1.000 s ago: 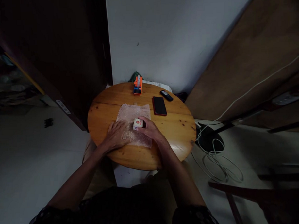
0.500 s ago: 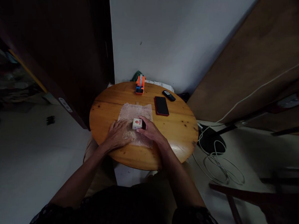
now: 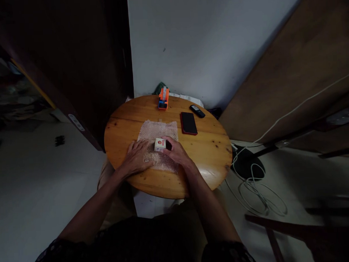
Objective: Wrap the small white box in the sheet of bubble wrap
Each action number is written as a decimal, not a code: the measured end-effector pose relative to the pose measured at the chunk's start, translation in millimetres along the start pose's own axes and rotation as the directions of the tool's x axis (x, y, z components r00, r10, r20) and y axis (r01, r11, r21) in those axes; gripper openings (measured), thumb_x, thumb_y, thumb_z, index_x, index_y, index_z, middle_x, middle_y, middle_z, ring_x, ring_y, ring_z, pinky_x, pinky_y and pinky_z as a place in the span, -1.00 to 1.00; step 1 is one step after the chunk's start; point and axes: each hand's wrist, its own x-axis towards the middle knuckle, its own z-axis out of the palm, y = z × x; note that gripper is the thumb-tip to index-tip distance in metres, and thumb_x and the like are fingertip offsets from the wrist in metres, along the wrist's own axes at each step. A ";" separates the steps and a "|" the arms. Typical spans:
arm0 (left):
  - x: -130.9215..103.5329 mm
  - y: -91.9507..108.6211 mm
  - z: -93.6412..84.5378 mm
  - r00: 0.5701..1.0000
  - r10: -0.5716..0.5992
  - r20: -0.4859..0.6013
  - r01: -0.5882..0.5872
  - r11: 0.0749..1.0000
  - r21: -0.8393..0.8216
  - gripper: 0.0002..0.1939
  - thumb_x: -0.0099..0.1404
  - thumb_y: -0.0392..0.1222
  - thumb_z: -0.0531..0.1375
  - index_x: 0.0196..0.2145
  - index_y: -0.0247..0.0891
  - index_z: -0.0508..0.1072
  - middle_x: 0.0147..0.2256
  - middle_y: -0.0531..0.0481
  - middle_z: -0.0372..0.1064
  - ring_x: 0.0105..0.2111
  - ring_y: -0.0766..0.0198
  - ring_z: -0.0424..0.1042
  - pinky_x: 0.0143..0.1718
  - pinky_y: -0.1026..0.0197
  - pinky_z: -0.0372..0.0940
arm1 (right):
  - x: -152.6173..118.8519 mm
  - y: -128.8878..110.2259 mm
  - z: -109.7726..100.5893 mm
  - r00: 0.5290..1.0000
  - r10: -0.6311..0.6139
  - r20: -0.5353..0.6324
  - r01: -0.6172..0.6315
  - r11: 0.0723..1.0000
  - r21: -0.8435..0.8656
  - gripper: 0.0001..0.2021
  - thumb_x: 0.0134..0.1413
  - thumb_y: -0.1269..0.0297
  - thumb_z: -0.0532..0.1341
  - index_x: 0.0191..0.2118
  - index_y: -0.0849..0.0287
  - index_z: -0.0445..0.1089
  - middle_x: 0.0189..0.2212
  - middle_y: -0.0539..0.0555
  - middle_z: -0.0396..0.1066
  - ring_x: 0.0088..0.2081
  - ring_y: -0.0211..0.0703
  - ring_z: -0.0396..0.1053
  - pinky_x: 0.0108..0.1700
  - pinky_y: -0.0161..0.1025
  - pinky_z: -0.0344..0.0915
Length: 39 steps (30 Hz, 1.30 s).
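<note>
At the left, the left grip (image 3: 137,158) lay palm down with its fingers spread, covering the left edge of the bubble wrap (image 3: 155,129); it had stayed there since the earlier frames. The wrap lay flat on the round wooden surface (image 3: 208,154). On it, near the middle, sat the small pale box (image 3: 160,144) with its red print, just beside the left grip's fingers. Against a second before, the box had shifted slightly left over the wrap and sat a little straighter. Beyond the wrap, the orange tape dispenser (image 3: 163,99) stood where it had been. The right grip (image 3: 176,151) pinched the box from its right side, thumb nearer the person, fingers beyond. Farther right lay the red-edged phone (image 3: 189,123) and, just beside it, the black handset (image 3: 197,111), both unmoved.
</note>
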 end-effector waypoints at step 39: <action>-34.7 10.3 -8.1 0.936 0.285 -0.207 -0.269 0.958 0.103 -0.77 0.29 -0.36 0.09 -0.29 -0.20 0.55 0.14 -0.14 0.45 0.27 -0.05 0.29 0.36 -0.30 0.03 | 1.4 9.4 3.6 0.989 -0.139 -0.055 0.140 0.990 0.015 -0.46 -0.05 0.41 0.30 0.13 0.09 0.40 0.04 0.11 0.50 0.02 -0.01 0.47 0.14 -0.04 0.36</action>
